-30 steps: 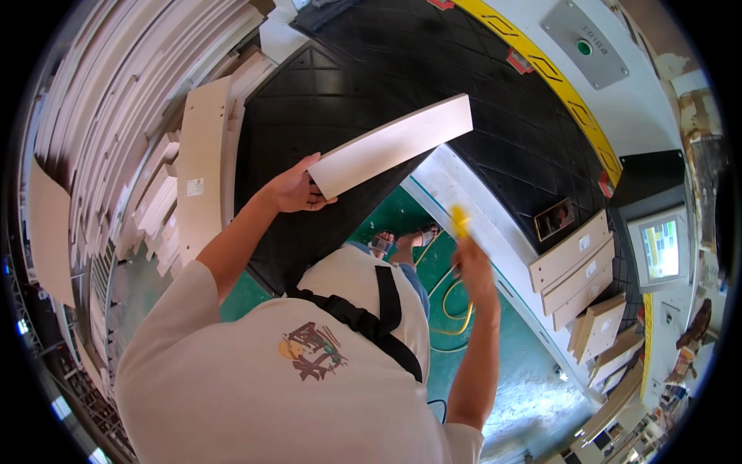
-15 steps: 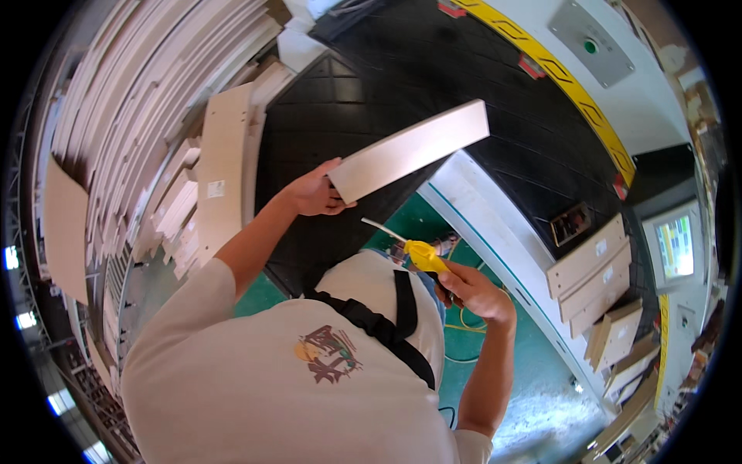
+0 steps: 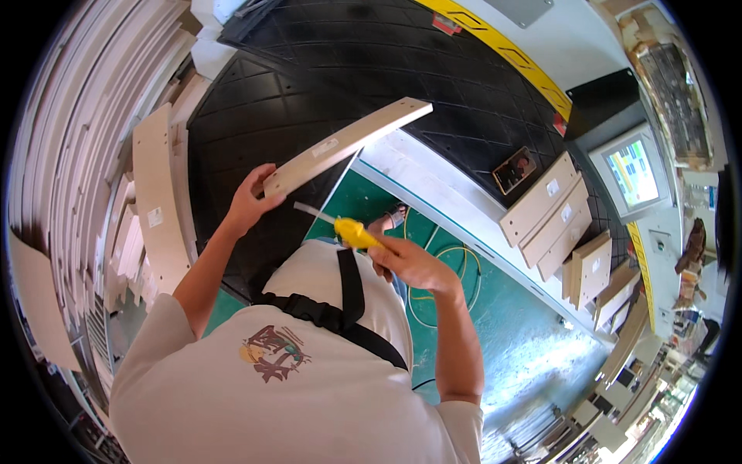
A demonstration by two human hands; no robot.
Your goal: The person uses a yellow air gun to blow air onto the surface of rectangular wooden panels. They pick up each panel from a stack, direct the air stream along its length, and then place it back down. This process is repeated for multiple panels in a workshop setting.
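Observation:
My left hand point(image 3: 253, 201) grips the near end of a long, narrow pale wooden board point(image 3: 352, 143). The board slants up and to the right, tilted so that a face with small holes and a white label shows. In my right hand point(image 3: 410, 263) is a yellow air blow gun point(image 3: 356, 233) with a thin pale nozzle. Its nozzle points up and left, just below the board's near end and apart from it. My right fingers wrap round the handle and are partly hidden.
Beyond the board spreads a black tiled work surface point(image 3: 332, 69) with a white ledge point(image 3: 440, 182). Several boards point(image 3: 549, 209) lean at the right near a screen point(image 3: 632, 174). More boards point(image 3: 158, 201) stack at the left. A yellow hose point(image 3: 468, 267) lies on the green floor.
The board has rolled, so its holed, labelled face now shows. My right hand has brought the blow gun closer to the board's near end. The whole view has shifted.

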